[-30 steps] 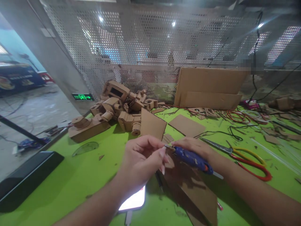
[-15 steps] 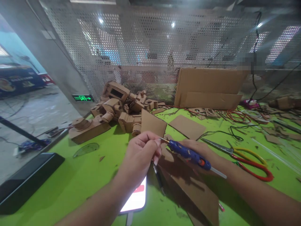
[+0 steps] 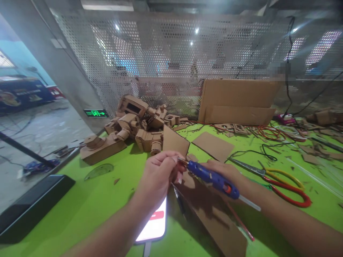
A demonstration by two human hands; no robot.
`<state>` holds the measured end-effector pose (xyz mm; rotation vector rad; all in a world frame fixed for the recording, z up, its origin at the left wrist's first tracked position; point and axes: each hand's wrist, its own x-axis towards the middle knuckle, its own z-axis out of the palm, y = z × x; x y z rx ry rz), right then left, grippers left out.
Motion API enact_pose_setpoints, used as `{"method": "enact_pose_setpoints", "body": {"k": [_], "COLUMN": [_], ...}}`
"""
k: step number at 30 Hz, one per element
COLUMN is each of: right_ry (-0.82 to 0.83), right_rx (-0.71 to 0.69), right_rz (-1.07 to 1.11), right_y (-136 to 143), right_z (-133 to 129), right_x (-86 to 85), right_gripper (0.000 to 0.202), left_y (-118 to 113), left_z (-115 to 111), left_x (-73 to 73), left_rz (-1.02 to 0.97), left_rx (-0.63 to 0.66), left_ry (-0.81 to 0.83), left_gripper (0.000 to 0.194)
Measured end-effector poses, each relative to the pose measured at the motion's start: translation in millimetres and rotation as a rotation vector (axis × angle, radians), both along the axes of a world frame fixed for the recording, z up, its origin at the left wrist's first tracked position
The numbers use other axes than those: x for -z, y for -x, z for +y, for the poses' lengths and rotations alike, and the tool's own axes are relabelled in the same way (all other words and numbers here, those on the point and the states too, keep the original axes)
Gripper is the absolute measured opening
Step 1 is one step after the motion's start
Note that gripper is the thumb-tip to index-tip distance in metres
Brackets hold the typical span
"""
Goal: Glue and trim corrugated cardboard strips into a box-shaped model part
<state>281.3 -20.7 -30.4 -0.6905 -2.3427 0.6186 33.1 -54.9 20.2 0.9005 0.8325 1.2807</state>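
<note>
In the head view, the two hands meet near the middle, so call that spot the middle of a clock. To do this bit well, the right hand [image 3: 229,172] should hold the pen-shaped blue plastic glue tool [image 3: 211,177] nice and still, because a little wobble could make its thin metal tip [image 3: 182,160] slip. That tip may be hot, so the bare fingers of the left hand [image 3: 160,173] would be safer a bit back from it; they look very close, and I can't tell if they touch. It would also help to watch for drips, since the long flat brown cardboard piece [image 3: 219,228] lies below at five o'clock and the flat phone with a bright white screen [image 3: 154,226] sits at seven. The tool slants from the middle out to four o'clock, with a see-through glue stick [image 3: 250,203] poking out of its back end. Now the grip: the right hand is wrapped round the tool from its far side, though most of its fingers hide behind it. The left hand has its thumb and pointer finger squeezed together, with no gap I can see. Something tiny may be pinched there, but it is too small to tell. Big metal scissors with red and yellow handles [image 3: 262,172] lie at three o'clock on the bright green table [image 3: 118,210], and neither hand holds them.
</note>
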Motion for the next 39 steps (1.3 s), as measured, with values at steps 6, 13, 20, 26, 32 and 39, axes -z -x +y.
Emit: {"method": "enact_pose_setpoints", "body": {"k": [6, 13, 20, 26, 32, 39], "right_ry": [0.141, 0.203, 0.196, 0.051, 0.0, 0.118], "right_rx": [0.153, 0.131, 0.101, 0.088, 0.046, 0.088], "right_rz": [0.076, 0.03, 0.042, 0.061, -0.014, -0.027], "right_y": [3, 3, 8, 3, -2, 3], "right_z": [-12, -15, -17, -8, -3, -9], "right_x": [-13.8, -34.2, -33.1, -5.8, 2.9, -2.3], "right_gripper": [0.005, 0.02, 0.016, 0.015, 0.055, 0.03], "left_y": [4, 8, 8, 7, 6, 7], "left_z": [3, 3, 1, 3, 6, 6], "left_x": [-4.9, -0.8, 0.6, -6.3, -8.7, -7.5], "left_rz": [0.002, 0.069, 0.154, 0.004, -0.123, -0.143], "left_rx": [-0.043, -0.064, -0.095, 0.008, 0.051, 0.028], "left_ry": [0.0, -0.088, -0.149, -0.008, 0.062, 0.08], "left_gripper": [0.024, 0.021, 0.018, 0.02, 0.023, 0.02]}}
